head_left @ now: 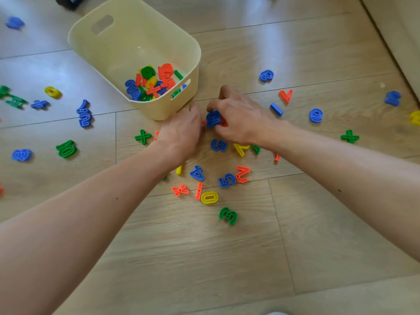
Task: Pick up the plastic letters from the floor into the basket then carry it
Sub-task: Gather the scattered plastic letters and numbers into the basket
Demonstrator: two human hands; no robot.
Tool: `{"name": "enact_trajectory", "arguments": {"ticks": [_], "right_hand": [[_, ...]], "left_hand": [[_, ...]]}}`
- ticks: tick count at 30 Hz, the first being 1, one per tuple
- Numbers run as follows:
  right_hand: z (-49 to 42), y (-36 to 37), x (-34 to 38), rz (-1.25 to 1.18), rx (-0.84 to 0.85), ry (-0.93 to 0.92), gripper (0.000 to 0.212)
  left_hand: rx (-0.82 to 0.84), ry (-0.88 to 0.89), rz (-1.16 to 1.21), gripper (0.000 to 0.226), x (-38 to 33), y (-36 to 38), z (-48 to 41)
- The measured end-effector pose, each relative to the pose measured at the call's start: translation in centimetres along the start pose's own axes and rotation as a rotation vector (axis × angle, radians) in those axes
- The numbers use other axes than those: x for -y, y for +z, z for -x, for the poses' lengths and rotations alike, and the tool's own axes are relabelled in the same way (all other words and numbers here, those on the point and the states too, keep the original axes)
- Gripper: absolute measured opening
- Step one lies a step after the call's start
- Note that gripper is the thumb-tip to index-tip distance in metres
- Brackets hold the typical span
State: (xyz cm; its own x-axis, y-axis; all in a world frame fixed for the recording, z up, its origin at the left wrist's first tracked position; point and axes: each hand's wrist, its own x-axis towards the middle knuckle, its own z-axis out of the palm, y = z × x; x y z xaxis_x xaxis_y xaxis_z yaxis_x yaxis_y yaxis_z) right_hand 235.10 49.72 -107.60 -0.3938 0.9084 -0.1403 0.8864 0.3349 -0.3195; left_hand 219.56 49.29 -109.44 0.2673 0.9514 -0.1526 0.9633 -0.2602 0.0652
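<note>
Blue piece (213, 118) pinched between thumb and curled fingers of the right hand (238, 117), just off the near corner of the cream basket (127, 42); a red piece (224, 122) showing right behind it under the palm. Left hand (181, 130) knuckles up beside it, fingers bent down toward the floor (204, 258) against the basket's near wall, a sliver of red at the fingertips; cannot tell whether gripped or only touched. Inside the basket, a mixed heap of pieces (154, 83) in red, blue, green and yellow, piled toward the near end. Between the forearms, loose on the boards: blue 5 (218, 145), blue 4 (197, 173), red 2 (242, 174), yellow 0 (209, 197), green 3 (228, 215). Further out, a green plus (142, 136) left of the wrist and more coloured pieces scattered well apart to both sides.
</note>
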Motion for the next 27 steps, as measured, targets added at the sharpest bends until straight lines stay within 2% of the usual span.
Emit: {"name": "enact_trajectory", "arguments": {"ticks": [7,12,15,17,19,21,22,24,27], "right_hand": [[0.1,0.7,0.4,0.053,-0.001,-0.024,0.027],[0.6,1.0,-0.7,-0.131,-0.038,0.005,0.027],[1.0,0.8,-0.8,-0.340,-0.141,0.062,0.024],[1.2,0.0,-0.4,-0.626,-0.202,0.164,0.020],[1.3,-1.3,0.3,-0.927,-0.230,0.235,0.016],[1.0,-3.2,1.1,-1.092,-0.239,0.242,0.015],[0.8,-4.3,1.6,-1.148,-0.247,0.235,0.015],[-0.2,-6.4,2.6,-1.228,-0.245,0.201,0.017],[-3.0,-8.3,4.0,-1.241,-0.196,0.188,0.025]], "left_hand": [[0.066,0.009,0.050,0.034,0.1,-0.6,0.5],[0.013,0.003,0.151,0.033,0.2,-0.9,1.6],[-0.037,-0.061,0.386,0.033,0.1,-1.5,2.3],[-0.049,-0.143,0.572,0.034,-0.1,-2.1,2.7],[-0.027,-0.200,0.926,0.033,-0.4,-3.1,3.2],[0.018,-0.232,1.348,0.033,-0.5,-5.1,3.5],[0.014,-0.229,1.477,0.031,-0.5,-6.2,3.4],[-0.058,-0.242,1.593,0.029,0.5,-8.5,2.8],[-0.155,-0.296,1.620,0.028,2.8,-11.1,1.0]]}}
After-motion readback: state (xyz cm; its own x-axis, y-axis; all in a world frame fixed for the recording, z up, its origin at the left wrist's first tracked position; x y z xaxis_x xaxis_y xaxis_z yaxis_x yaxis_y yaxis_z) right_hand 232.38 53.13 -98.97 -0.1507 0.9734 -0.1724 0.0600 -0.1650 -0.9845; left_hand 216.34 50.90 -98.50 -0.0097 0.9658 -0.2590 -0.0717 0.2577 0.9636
